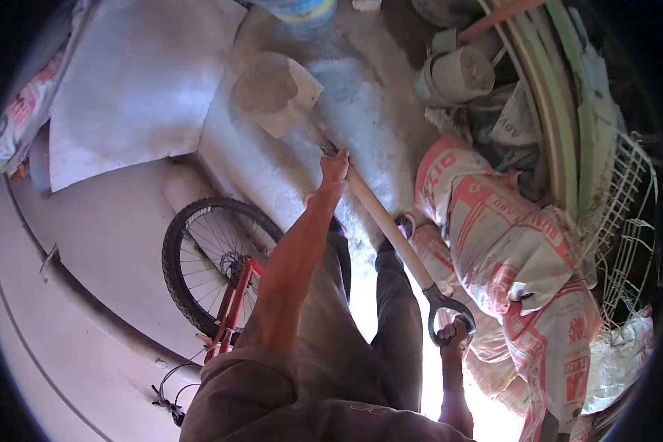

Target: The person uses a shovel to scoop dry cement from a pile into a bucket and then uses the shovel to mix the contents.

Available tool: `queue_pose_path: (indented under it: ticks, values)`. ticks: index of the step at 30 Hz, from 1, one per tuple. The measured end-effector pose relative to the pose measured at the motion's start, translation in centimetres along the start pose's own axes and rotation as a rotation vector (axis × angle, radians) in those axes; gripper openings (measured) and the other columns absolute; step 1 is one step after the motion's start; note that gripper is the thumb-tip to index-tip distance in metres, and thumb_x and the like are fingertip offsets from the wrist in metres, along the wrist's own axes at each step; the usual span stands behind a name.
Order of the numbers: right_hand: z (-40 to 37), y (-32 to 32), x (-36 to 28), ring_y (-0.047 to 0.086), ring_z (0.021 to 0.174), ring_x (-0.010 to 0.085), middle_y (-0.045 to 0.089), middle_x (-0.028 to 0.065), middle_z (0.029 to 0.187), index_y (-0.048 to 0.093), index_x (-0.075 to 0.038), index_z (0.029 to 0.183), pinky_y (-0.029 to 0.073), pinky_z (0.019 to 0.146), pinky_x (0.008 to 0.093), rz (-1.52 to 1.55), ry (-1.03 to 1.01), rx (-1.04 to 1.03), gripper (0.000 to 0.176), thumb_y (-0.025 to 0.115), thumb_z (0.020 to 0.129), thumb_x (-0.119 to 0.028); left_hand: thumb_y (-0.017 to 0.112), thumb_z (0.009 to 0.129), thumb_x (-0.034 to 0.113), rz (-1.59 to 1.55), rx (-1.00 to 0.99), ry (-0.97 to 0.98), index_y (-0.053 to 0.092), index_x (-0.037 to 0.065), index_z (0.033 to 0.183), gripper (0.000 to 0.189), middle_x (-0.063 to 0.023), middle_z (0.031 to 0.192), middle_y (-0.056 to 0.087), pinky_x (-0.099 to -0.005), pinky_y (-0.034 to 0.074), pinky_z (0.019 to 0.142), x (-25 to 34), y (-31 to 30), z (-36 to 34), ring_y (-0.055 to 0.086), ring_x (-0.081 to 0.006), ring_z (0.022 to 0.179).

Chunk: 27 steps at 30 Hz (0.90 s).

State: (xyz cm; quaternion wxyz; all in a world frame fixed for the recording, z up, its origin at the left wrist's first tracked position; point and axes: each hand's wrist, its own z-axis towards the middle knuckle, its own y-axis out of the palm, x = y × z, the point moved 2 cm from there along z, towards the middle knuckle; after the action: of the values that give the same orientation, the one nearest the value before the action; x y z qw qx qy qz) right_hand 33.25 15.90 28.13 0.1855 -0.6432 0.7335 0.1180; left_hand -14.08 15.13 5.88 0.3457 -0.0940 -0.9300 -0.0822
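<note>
A shovel (387, 221) with a pale wooden shaft and a dark D-shaped handle slants across the middle of the view. My left hand (335, 168) is wrapped round the lower shaft near the blade. Lower right, my right hand (455, 331) grips the crossbar of the D-handle. The shovel blade (307, 87) points away from me and carries a heap of grey, sand-like material (267, 85). Beneath and around it is the grey concrete floor (339, 81), dusted in places.
A red-framed bicycle with a black-tyred wheel (171, 258) leans to my left. A large pale board (140, 88) stands at upper left. On the right lie red-and-white sacks (493, 228), a white wire rack (619, 199) and a dirty bucket (460, 74). Another bucket (302, 9) is at the top.
</note>
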Motion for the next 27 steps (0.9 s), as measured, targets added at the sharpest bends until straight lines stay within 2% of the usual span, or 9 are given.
queue_pose_path:
  ticks: [7,9,13,15,16,18,20,24,27]
  values:
    - [-4.2,7.8,-6.5,0.027,0.043,0.0080,0.025,-0.0052,0.052,0.050,-0.013,0.078,0.029,0.043,0.0249,0.171,-0.185,-0.267,0.006,0.050,0.084,-0.011,0.059,0.077,0.007,-0.221,-0.218,0.106,0.049,0.001,0.075,0.012,-0.0057,0.062,0.049,-0.0303,0.042,0.044,17.4,11.2,-0.9,0.050,-0.0163,0.050]
    - [-4.4,10.7,-7.1,0.025,0.044,0.0080,0.022,-0.0054,0.052,0.042,-0.014,0.072,0.028,0.047,0.0242,0.226,-0.211,-0.399,0.015,0.050,0.085,-0.013,0.059,0.080,0.011,-0.270,-0.344,0.135,0.050,0.001,0.082,0.013,-0.0086,0.069,0.052,-0.0339,0.046,0.055,22.2,13.9,-2.3,0.052,-0.0182,0.058]
    - [1.1,11.4,-2.2,0.046,0.059,0.0163,0.045,0.0004,0.064,0.053,-0.009,0.089,0.040,0.056,0.0316,-0.257,-0.797,-0.270,0.009,0.055,0.081,-0.013,0.059,0.080,0.011,-0.255,-0.425,0.192,0.050,0.002,0.083,0.013,-0.0078,0.069,0.052,-0.0327,0.046,0.053,25.8,16.1,-3.8,0.052,-0.0177,0.058]
    - [-0.4,15.2,-1.3,0.055,0.080,0.0239,0.056,0.0064,0.084,0.055,-0.005,0.097,0.045,0.068,0.0367,-0.591,-1.177,-0.331,0.022,0.058,0.077,-0.011,0.059,0.080,0.012,-0.189,-0.462,0.186,0.050,0.002,0.083,0.014,-0.0071,0.069,0.052,-0.0323,0.046,0.051,25.3,15.2,-4.5,0.052,-0.0178,0.057]
    - [-3.4,20.2,-3.3,0.056,0.092,0.0281,0.058,0.0099,0.096,0.056,-0.003,0.099,0.045,0.075,0.0395,-0.727,-1.338,-0.585,0.027,0.061,0.074,-0.011,0.059,0.080,0.011,-0.136,-0.412,0.164,0.048,0.002,0.083,0.014,-0.0070,0.068,0.052,-0.0316,0.046,0.049,24.1,14.3,-4.4,0.052,-0.0172,0.056]
    - [-5.7,25.1,-4.5,0.052,0.079,0.0308,0.053,0.0117,0.081,0.056,-0.004,0.090,0.041,0.073,0.0411,-1.053,-1.649,-0.679,0.037,0.070,0.055,-0.009,0.059,0.079,0.009,-0.037,-0.320,0.132,0.045,0.003,0.082,0.015,-0.0067,0.066,0.050,-0.0301,0.045,0.045,21.3,12.1,-3.5,0.052,-0.0160,0.054]
    - [-4.7,26.0,-2.8,0.050,0.079,0.0339,0.051,0.0121,0.082,0.055,-0.004,0.090,0.039,0.074,0.0429,-0.980,-1.700,-0.766,0.042,0.069,0.052,-0.012,0.061,0.080,0.016,-0.002,-0.273,0.139,0.048,0.004,0.085,0.018,-0.0064,0.067,0.052,-0.0327,0.046,0.048,19.6,10.8,-3.4,0.053,-0.0179,0.056]
    - [-5.0,18.6,-0.6,0.054,0.078,0.0323,0.055,0.0141,0.088,0.055,-0.001,0.096,0.043,0.072,0.0401,-0.878,-1.455,-0.636,0.031,0.066,0.068,-0.005,0.061,0.081,0.025,0.029,-0.356,0.153,0.050,0.003,0.087,0.025,-0.0076,0.070,0.053,-0.0348,0.048,0.051,18.5,9.8,-10.3,0.055,-0.0191,0.058]
    - [-9.3,11.8,-1.1,0.056,0.069,0.0232,0.057,0.0105,0.079,0.057,-0.002,0.088,0.045,0.070,0.0326,-0.781,-1.037,-0.382,0.016,0.062,0.073,-0.001,0.061,0.081,0.029,-0.096,-0.450,0.142,0.051,0.002,0.088,0.029,-0.0087,0.071,0.055,-0.0344,0.049,0.053,17.6,10.6,-15.2,0.056,-0.0203,0.060]
